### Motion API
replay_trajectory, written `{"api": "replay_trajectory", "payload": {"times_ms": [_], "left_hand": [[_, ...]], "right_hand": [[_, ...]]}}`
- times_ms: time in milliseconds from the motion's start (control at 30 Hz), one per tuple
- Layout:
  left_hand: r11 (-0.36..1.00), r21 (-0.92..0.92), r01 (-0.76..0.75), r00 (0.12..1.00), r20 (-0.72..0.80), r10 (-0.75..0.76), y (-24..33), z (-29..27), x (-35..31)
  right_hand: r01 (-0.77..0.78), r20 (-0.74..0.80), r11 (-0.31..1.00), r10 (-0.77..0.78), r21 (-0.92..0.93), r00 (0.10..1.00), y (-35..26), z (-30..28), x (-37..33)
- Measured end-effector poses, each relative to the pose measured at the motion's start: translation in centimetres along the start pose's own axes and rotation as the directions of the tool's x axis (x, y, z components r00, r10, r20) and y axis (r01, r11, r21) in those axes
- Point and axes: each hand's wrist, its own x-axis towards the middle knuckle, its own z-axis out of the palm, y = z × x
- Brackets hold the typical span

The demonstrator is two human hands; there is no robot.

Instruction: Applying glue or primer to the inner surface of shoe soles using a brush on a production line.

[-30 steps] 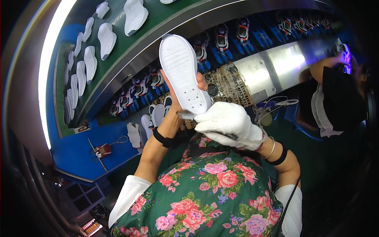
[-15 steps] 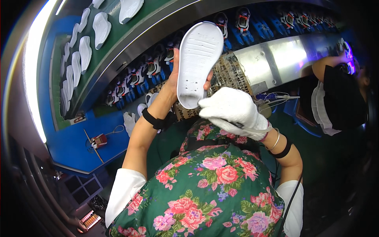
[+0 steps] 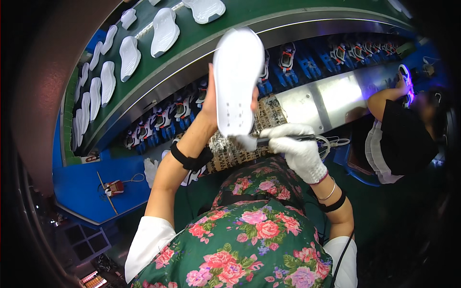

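A white shoe sole stands upright in front of me, toe end up, with small holes near its heel. My left hand, bare, grips it from behind; the thumb lies along its left edge and fingertips show at its right edge. In a white knitted glove, my right hand is closed round a brush with a dark handle. The brush's pale head is at the heel end of the sole, blurred; whether it touches the sole I cannot tell.
White soles lie in rows on a green conveyor belt at upper left. Below it runs a line of shoes on blue holders. A taped box sits behind the sole. At right, a co-worker in black holds a shoe.
My right hand has moved right and down, and the brush now shows in it. The sole has shifted slightly left and looks plainer and more blurred. The whole view has turned a little.
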Motion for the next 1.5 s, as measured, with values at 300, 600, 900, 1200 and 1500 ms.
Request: {"api": "replay_trajectory", "payload": {"times_ms": [300, 600, 900, 1200, 1500], "left_hand": [[0.811, -0.169, -0.560, 0.826, -0.045, 0.561, 5.7, 2.7, 6.3], [0.844, -0.529, -0.088, 0.996, -0.060, 0.066, -3.5, 3.7, -1.4], [0.791, -0.612, -0.007, 0.997, -0.063, -0.039, -9.8, 4.3, -4.9], [0.870, -0.493, -0.036, 0.993, -0.118, -0.025, -12.1, 2.6, -5.2], [0.896, -0.441, -0.044, 0.996, -0.088, 0.006, -12.0, 2.6, -5.1]], "right_hand": [[0.175, -0.134, 0.719, -0.114, 0.673, 0.984, -4.4, -1.0, 2.7], [0.180, -0.142, 0.856, -0.127, 0.485, 0.982, -5.0, 0.6, 3.5], [0.565, 0.186, 0.475, -0.631, -0.675, 0.753, -6.0, 0.9, 1.5], [0.616, 0.461, -0.006, -0.669, -0.788, 0.583, -6.6, 1.6, 1.5], [0.617, 0.318, 0.166, -0.739, -0.769, 0.594, -5.5, 1.1, 1.7]]}}
